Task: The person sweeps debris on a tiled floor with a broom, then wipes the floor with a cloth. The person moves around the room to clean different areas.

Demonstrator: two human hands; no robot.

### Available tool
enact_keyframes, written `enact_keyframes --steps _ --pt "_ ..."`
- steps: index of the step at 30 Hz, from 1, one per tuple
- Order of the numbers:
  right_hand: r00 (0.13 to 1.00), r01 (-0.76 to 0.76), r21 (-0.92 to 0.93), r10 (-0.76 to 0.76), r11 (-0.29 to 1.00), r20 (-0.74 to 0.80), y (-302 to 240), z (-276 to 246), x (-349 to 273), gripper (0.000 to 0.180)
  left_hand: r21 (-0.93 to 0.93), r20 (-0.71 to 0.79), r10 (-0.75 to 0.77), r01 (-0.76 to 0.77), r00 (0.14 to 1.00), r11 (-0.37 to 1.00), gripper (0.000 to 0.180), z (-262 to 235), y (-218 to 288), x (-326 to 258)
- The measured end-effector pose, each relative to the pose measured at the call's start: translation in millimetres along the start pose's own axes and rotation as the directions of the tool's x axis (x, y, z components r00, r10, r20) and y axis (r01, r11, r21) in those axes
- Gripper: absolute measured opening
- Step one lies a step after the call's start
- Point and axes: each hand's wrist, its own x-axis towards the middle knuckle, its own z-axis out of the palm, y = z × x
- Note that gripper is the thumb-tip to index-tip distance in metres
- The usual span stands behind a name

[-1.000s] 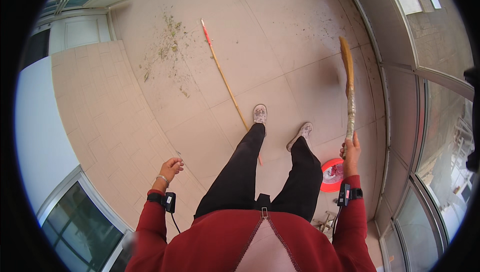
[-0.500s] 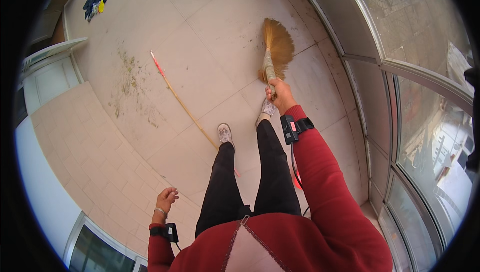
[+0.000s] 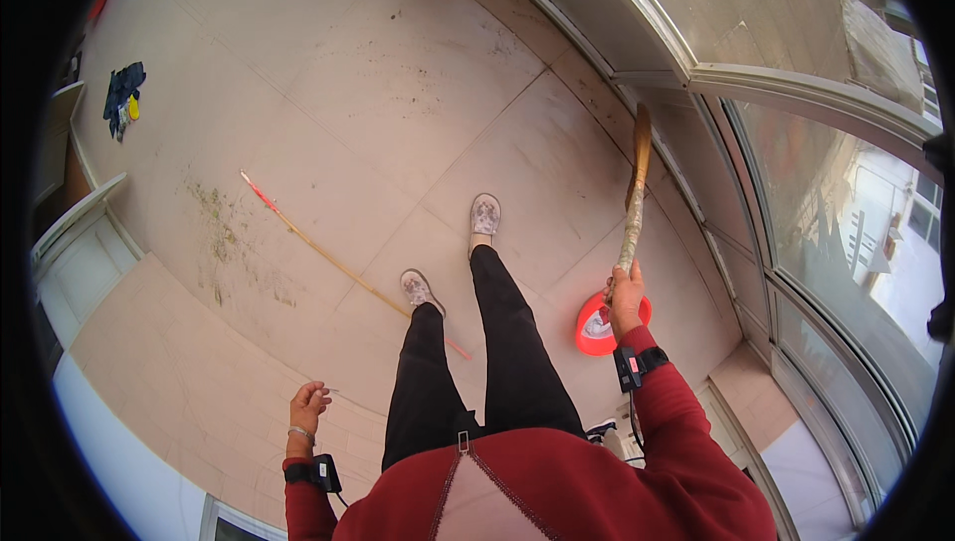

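My right hand [image 3: 625,300] is closed round the wrapped handle of a short straw broom [image 3: 638,178]. The broom points away from me along the right wall's base, its bristle fan seen nearly edge-on. Below that hand, a red basin [image 3: 594,349] stands on the floor with something whitish in it, partly hidden by my hand. My left hand [image 3: 308,406] hangs low at my left side, fingers loosely bent and slightly apart, with nothing plainly held. A thin bamboo stick [image 3: 328,255] with a red far end lies on the floor, passing by my left foot.
Scattered dirt and plant bits [image 3: 221,233] lie on the tiles left of the stick. Dark cloth [image 3: 123,89] with a yellow item is farther left. Metal-framed glass panels [image 3: 806,193] line the right side. A low tiled ledge [image 3: 189,342] runs along the left.
My right hand has swung the broom rightward to the wall and turned its fan edge-on. My feet have shifted in a step. The red basin has come into fuller view.
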Motion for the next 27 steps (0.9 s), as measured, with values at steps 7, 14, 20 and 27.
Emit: enact_keyframes --steps 7,14,20,27 --pt "0.893 -0.376 0.294 0.428 0.879 -0.141 -73 5 199 0.013 0.077 0.031 0.034 -0.036 0.999 0.996 0.023 18 54 13" --pt "0.981 0.096 -0.185 -0.062 0.978 0.184 -136 185 149 0.023 0.090 0.033 0.070 -0.073 0.997 0.993 0.023 35 100 2" --pt "0.916 0.245 -0.311 -0.114 0.918 0.384 -172 244 61 0.045 0.110 0.066 0.092 -0.099 0.994 0.989 0.023 22 131 3" --pt "0.848 0.390 -0.159 -0.286 0.907 0.447 -161 215 -15 0.061 0.202 0.083 0.037 -0.053 0.996 0.978 0.023 -45 170 59"
